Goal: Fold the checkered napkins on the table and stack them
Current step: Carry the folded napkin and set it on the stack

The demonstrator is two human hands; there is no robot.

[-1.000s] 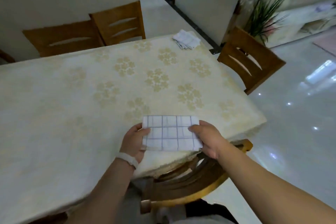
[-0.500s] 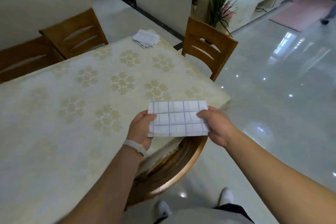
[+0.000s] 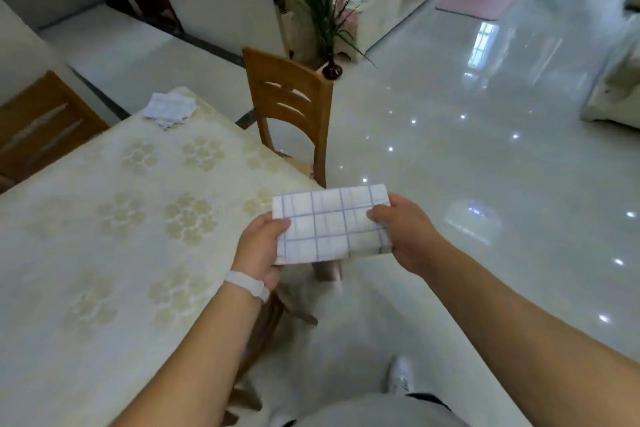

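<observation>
Compared with half a second back, the folded white cloth napkin with thin blue checks [image 3: 329, 222] is sitting further out from the long table in the cream floral tablecloth [image 3: 104, 218]. It was hovering over the table's near edge, and now it's hanging in the air just off the table's near corner, above the glossy pale tiled floor [image 3: 485, 149]. The grip is staying the same: the left hand [image 3: 259, 246] is pinching the end nearer the table, thumb on top, and the right hand [image 3: 405, 232] is clamping the end further from the table.

The napkin is looking like a neat flat rectangle, long side across, slightly sagging along its near edge (the layers there are too blurry to count). The small rumpled pile of white checked napkins [image 3: 169, 107] is lying at the table's far corner, well apart from the held one.

The tablecloth is showing a soft woven sheen with pale gold flower clusters. A honey-brown wooden chair with a slotted back [image 3: 291, 104] is standing against the table's right side, beyond the held napkin. A white smooth wristband [image 3: 247, 284] is wrapping the left wrist, over the table's near edge.
</observation>
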